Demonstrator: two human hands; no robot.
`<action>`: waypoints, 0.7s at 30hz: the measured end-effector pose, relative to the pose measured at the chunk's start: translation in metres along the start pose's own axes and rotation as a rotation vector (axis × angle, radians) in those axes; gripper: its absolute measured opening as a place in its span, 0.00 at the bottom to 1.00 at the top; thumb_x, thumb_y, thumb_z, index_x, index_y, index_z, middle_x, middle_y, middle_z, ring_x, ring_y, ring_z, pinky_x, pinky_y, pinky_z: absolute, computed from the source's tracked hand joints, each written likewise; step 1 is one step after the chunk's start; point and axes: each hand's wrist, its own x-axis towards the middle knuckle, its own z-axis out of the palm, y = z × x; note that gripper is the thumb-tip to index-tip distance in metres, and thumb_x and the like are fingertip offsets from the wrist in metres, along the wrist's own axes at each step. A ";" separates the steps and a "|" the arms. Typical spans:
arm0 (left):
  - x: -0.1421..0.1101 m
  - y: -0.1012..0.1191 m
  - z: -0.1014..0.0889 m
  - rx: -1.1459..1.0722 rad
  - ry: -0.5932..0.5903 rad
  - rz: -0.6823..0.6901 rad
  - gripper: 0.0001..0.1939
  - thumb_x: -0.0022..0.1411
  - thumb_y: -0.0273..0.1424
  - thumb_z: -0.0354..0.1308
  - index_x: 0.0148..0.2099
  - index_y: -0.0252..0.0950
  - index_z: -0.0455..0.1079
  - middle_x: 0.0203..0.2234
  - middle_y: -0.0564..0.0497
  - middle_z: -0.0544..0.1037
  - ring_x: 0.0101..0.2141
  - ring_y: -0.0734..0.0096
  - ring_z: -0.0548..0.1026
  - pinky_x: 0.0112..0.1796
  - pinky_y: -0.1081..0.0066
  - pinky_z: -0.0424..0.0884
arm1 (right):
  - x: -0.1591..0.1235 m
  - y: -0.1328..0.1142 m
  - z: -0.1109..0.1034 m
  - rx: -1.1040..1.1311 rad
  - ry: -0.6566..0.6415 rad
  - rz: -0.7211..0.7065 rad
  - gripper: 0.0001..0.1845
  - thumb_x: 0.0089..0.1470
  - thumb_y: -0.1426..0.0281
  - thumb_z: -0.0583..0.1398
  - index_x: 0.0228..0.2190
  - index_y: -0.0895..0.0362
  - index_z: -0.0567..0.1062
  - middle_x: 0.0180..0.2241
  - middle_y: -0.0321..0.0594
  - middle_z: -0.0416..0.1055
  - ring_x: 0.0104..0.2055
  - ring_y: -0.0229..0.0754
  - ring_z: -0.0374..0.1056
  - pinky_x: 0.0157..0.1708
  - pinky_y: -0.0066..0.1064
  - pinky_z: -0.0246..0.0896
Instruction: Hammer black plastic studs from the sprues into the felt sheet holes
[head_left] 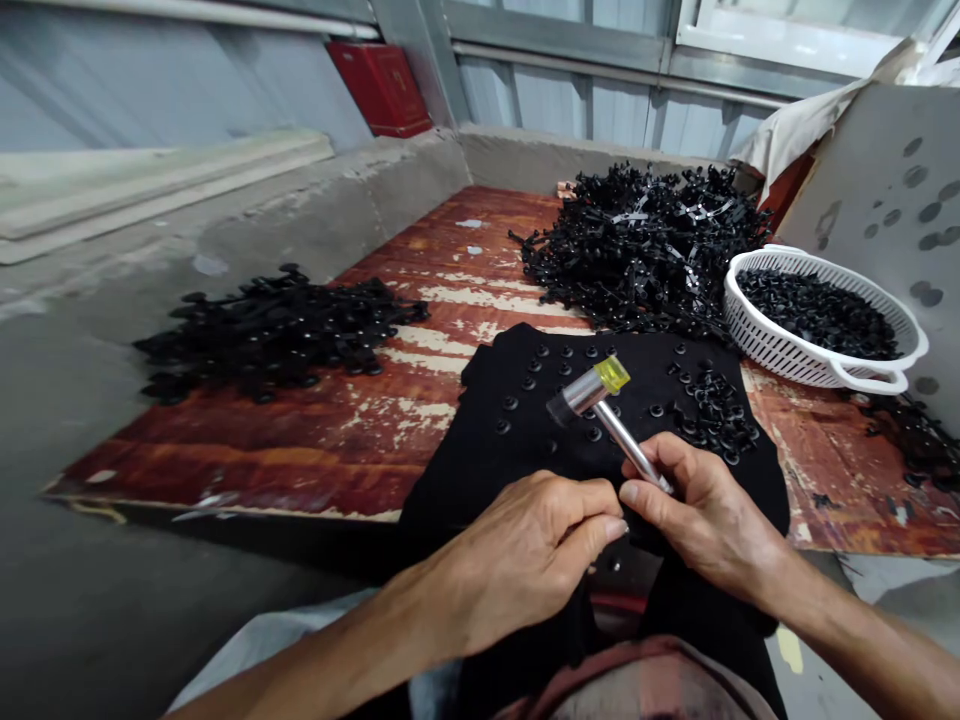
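Observation:
My right hand (pixel 701 515) is closed round the metal handle of a small hammer (pixel 600 400) with a silver head and a yellow face, held tilted up over a black cloth (pixel 517 450). My left hand (pixel 525 550) lies curled on the cloth's near part, its fingertips pinched together right beside my right thumb; whether it holds anything is hidden. Small black round parts (pixel 712 410) lie scattered and heaped on the cloth, just beyond the hammer.
The cloth lies on a worn red board (pixel 315 430). A pile of black plastic pieces (pixel 277 330) sits at left, a bigger tangled heap (pixel 645 245) at the back. A white basket (pixel 795 350) of small black parts stands at right. Grey concrete ledges surround the board.

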 end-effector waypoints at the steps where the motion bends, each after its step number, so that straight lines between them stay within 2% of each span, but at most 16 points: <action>1: -0.002 -0.003 -0.001 -0.043 0.046 -0.032 0.13 0.61 0.36 0.48 0.26 0.36 0.65 0.18 0.58 0.63 0.21 0.77 0.59 0.24 0.75 0.56 | 0.001 -0.001 0.003 -0.003 0.005 -0.008 0.05 0.54 0.69 0.57 0.28 0.55 0.66 0.22 0.28 0.57 0.24 0.34 0.52 0.24 0.27 0.50; 4: -0.008 -0.011 -0.005 -0.175 0.189 -0.122 0.09 0.54 0.37 0.56 0.31 0.36 0.70 0.19 0.58 0.67 0.22 0.76 0.63 0.25 0.76 0.60 | 0.004 -0.003 0.011 -0.020 0.046 -0.036 0.03 0.54 0.69 0.56 0.30 0.55 0.66 0.23 0.28 0.57 0.25 0.35 0.53 0.25 0.27 0.50; 6: -0.015 -0.015 -0.007 -0.299 0.301 -0.162 0.10 0.50 0.36 0.60 0.34 0.36 0.72 0.23 0.55 0.71 0.24 0.75 0.68 0.27 0.75 0.64 | 0.007 -0.005 0.016 -0.024 0.057 -0.048 0.03 0.54 0.70 0.56 0.30 0.55 0.65 0.24 0.29 0.58 0.25 0.35 0.54 0.26 0.28 0.50; 9: -0.028 -0.018 -0.006 -0.675 0.547 -0.268 0.20 0.46 0.39 0.66 0.41 0.39 0.70 0.36 0.51 0.75 0.30 0.69 0.74 0.27 0.72 0.70 | 0.011 -0.008 0.024 -0.016 0.048 -0.058 0.02 0.55 0.70 0.56 0.31 0.54 0.65 0.24 0.29 0.59 0.25 0.35 0.54 0.26 0.28 0.50; 10: -0.032 -0.019 -0.004 -0.813 0.588 -0.314 0.23 0.44 0.40 0.68 0.43 0.40 0.68 0.39 0.50 0.75 0.31 0.67 0.75 0.27 0.70 0.72 | 0.013 -0.009 0.026 -0.009 0.051 -0.064 0.02 0.56 0.70 0.56 0.31 0.55 0.65 0.24 0.29 0.59 0.25 0.35 0.54 0.26 0.27 0.50; 11: -0.035 -0.020 -0.002 -0.935 0.582 -0.357 0.25 0.43 0.41 0.69 0.43 0.39 0.67 0.40 0.49 0.75 0.31 0.66 0.75 0.26 0.69 0.73 | 0.014 -0.010 0.029 -0.001 0.057 -0.070 0.02 0.56 0.70 0.55 0.31 0.55 0.65 0.24 0.29 0.59 0.25 0.35 0.54 0.26 0.27 0.51; 13: -0.039 -0.021 0.004 -1.105 0.470 -0.412 0.27 0.41 0.42 0.71 0.42 0.36 0.68 0.35 0.49 0.76 0.29 0.67 0.75 0.24 0.70 0.72 | 0.016 -0.012 0.033 0.012 0.074 -0.081 0.02 0.56 0.70 0.55 0.31 0.55 0.65 0.24 0.29 0.58 0.25 0.35 0.54 0.26 0.27 0.52; 16: -0.036 -0.021 0.011 -1.186 0.347 -0.402 0.27 0.38 0.43 0.73 0.37 0.33 0.70 0.25 0.51 0.74 0.24 0.72 0.72 0.19 0.75 0.68 | 0.021 -0.012 0.039 0.012 0.075 -0.088 0.03 0.57 0.69 0.55 0.31 0.54 0.65 0.24 0.29 0.58 0.26 0.35 0.55 0.26 0.27 0.52; 19: -0.028 -0.021 0.009 -1.174 0.364 -0.370 0.24 0.38 0.42 0.72 0.34 0.34 0.69 0.16 0.57 0.69 0.18 0.77 0.66 0.15 0.78 0.63 | 0.025 -0.012 0.040 -0.005 0.067 -0.094 0.04 0.57 0.68 0.56 0.31 0.55 0.66 0.25 0.29 0.59 0.26 0.35 0.55 0.27 0.27 0.53; 21: -0.022 -0.023 0.002 -1.177 0.401 -0.388 0.22 0.38 0.39 0.72 0.32 0.34 0.68 0.14 0.59 0.66 0.15 0.81 0.62 0.12 0.80 0.59 | 0.024 -0.012 0.037 -0.015 0.068 -0.092 0.07 0.59 0.66 0.56 0.31 0.55 0.66 0.23 0.28 0.57 0.24 0.34 0.54 0.25 0.27 0.52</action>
